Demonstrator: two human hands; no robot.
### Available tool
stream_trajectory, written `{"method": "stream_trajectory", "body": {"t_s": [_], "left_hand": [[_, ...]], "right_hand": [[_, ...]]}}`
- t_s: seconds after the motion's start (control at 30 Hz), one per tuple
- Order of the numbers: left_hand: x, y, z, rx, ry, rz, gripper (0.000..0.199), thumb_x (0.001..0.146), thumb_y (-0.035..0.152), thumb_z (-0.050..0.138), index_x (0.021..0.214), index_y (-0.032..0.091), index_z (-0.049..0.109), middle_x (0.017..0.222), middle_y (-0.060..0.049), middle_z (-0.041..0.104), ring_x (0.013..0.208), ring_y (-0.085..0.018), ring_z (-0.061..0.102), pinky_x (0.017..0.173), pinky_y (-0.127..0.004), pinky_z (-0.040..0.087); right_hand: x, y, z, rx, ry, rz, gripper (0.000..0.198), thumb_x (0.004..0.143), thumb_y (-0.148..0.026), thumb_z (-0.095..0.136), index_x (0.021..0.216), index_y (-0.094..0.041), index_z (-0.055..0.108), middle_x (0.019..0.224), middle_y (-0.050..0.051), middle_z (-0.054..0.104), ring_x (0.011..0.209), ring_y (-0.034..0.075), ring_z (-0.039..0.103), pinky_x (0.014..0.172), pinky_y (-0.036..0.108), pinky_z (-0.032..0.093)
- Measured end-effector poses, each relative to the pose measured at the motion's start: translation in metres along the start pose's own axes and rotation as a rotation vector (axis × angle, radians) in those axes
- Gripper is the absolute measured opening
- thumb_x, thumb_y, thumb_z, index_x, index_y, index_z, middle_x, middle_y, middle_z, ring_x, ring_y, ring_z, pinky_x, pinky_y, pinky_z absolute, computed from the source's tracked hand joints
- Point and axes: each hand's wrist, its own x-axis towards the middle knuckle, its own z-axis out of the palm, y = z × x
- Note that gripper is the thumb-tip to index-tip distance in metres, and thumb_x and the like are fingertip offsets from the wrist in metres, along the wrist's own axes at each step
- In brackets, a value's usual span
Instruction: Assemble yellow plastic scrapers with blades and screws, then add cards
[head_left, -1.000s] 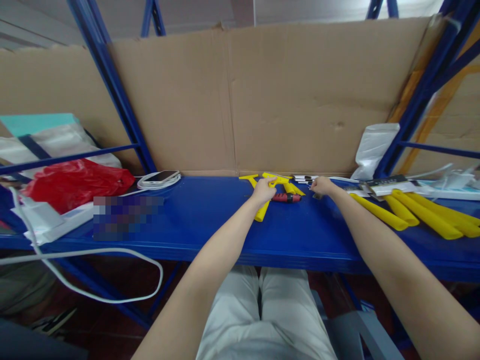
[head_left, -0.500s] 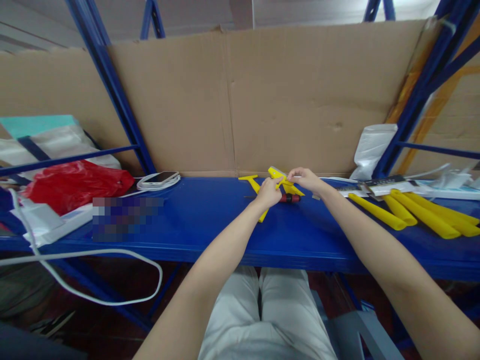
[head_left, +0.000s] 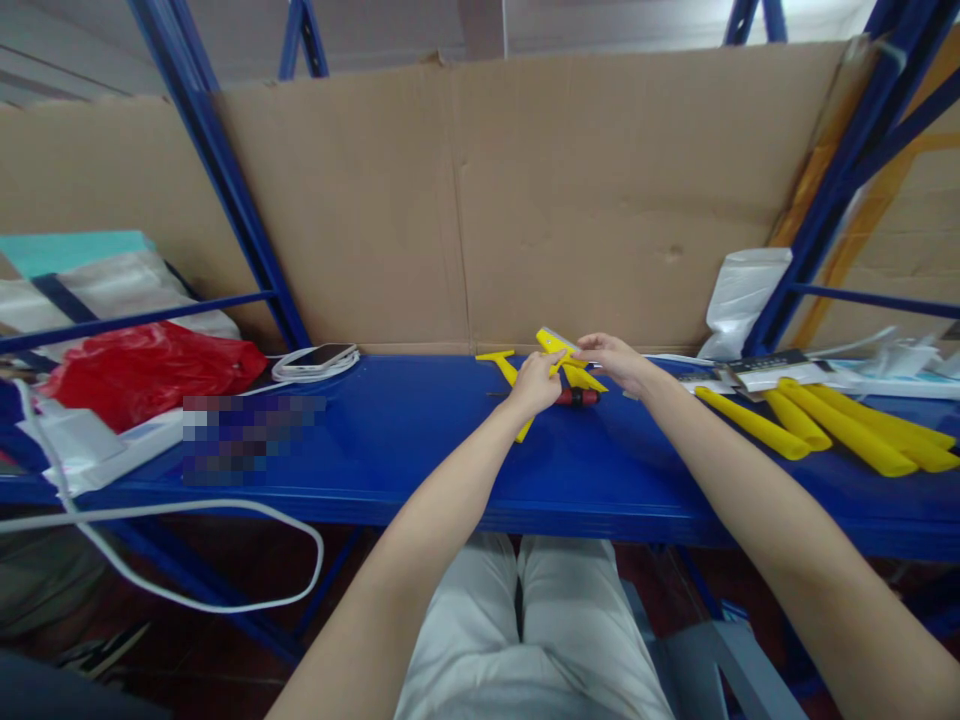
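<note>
- Landmark: the red-handled tool (head_left: pixel 586 397), lying crosswise on the blue tabletop (head_left: pixel 420 430), its handle partly hidden by the left hand (head_left: pixel 535 384); all places below are given from it.
- Yellow T-shaped tool (head_left: pixel 551 342): its head lies beyond the landmark, and the lower end of its handle shows on the near side, to the left. The long axis thus runs obliquely, from near left to far right, with the head tilted; whether the lower end touches the tabletop cannot be told.
- Left hand: wrapped about the handle of the yellow T-shaped tool, at the landmark's left; the nearer of the two to this handle.
- Right hand (head_left: pixel 616 362): beyond the landmark and to its right, fingers bent together at the right end of the head. The key relation is this meeting of fingertips and head end; whether they pinch some small part cannot be told.
- Surroundings: a second yellow tool (head_left: pixel 507 368) beyond and left; a yellow piece (head_left: pixel 589 379) just beyond; loose yellow handles (head_left: pixel 862 440) well to the right.
- Change: one second earlier the right hand was lower and farther right, apart from the head; the head now stands higher.
</note>
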Motion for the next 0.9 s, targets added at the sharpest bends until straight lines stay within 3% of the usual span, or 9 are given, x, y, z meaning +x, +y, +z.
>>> {"method": "stream_trajectory", "body": {"t_s": [0.1, 0.2, 0.37, 0.6, 0.77, 0.9], "left_hand": [[0.001, 0.0, -0.001, -0.016, 0.011, 0.0, 0.05, 0.074, 0.002, 0.049, 0.12, 0.018, 0.06, 0.109, -0.009, 0.062, 0.106, -0.021, 0.053, 0.1, -0.033, 0.036], [0.003, -0.001, -0.001, -0.009, 0.007, 0.001, 0.05, 0.074, 0.001, 0.049, 0.12, 0.017, 0.06, 0.11, -0.009, 0.062, 0.106, -0.02, 0.053, 0.099, -0.032, 0.036], [0.002, -0.003, -0.002, 0.056, -0.02, 0.05, 0.05, 0.076, 0.001, 0.046, 0.123, 0.013, 0.057, 0.117, -0.012, 0.059, 0.112, -0.021, 0.05, 0.101, -0.031, 0.035], [-0.012, 0.005, -0.005, 0.266, -0.145, 0.008, 0.064, 0.077, 0.004, 0.046, 0.136, 0.027, 0.039, 0.127, -0.013, 0.047, 0.116, -0.028, 0.048, 0.097, -0.041, 0.036], [-0.013, 0.005, -0.004, 0.278, -0.157, 0.022, 0.063, 0.077, -0.002, 0.041, 0.133, 0.026, 0.043, 0.132, -0.016, 0.039, 0.114, -0.031, 0.049, 0.095, -0.047, 0.037], [-0.009, -0.005, -0.002, 0.226, -0.158, 0.056, 0.065, 0.074, -0.002, 0.044, 0.131, 0.028, 0.044, 0.132, -0.011, 0.039, 0.111, -0.028, 0.052, 0.095, -0.043, 0.039]], "right_hand": [[-0.001, 0.0, -0.008, 0.013, -0.105, 0.052, 0.008, 0.08, -0.021, 0.054, 0.086, -0.017, 0.057, 0.097, 0.006, 0.067, 0.08, 0.012, 0.061, 0.064, 0.02, 0.044], [-0.002, 0.002, -0.013, 0.0, -0.228, 0.096, 0.014, 0.084, -0.022, 0.05, 0.076, -0.015, 0.059, 0.086, 0.009, 0.069, 0.073, 0.012, 0.062, 0.064, 0.021, 0.044], [-0.002, 0.003, -0.008, -0.073, -0.157, 0.018, 0.023, 0.085, -0.017, 0.047, 0.065, -0.015, 0.057, 0.071, 0.006, 0.069, 0.058, 0.008, 0.058, 0.053, 0.018, 0.038], [0.001, 0.004, -0.003, -0.153, -0.088, -0.023, 0.022, 0.085, -0.019, 0.047, 0.066, -0.014, 0.057, 0.072, 0.007, 0.069, 0.057, 0.008, 0.057, 0.053, 0.017, 0.038], [0.001, 0.005, -0.003, -0.142, -0.085, -0.002, 0.027, 0.084, -0.027, 0.051, 0.06, -0.015, 0.053, 0.064, 0.005, 0.065, 0.051, 0.007, 0.051, 0.048, 0.017, 0.035], [-0.002, 0.005, -0.004, -0.031, -0.119, 0.0, 0.027, 0.085, -0.026, 0.051, 0.06, -0.016, 0.049, 0.057, 0.001, 0.059, 0.047, 0.005, 0.046, 0.048, 0.017, 0.035]]}}
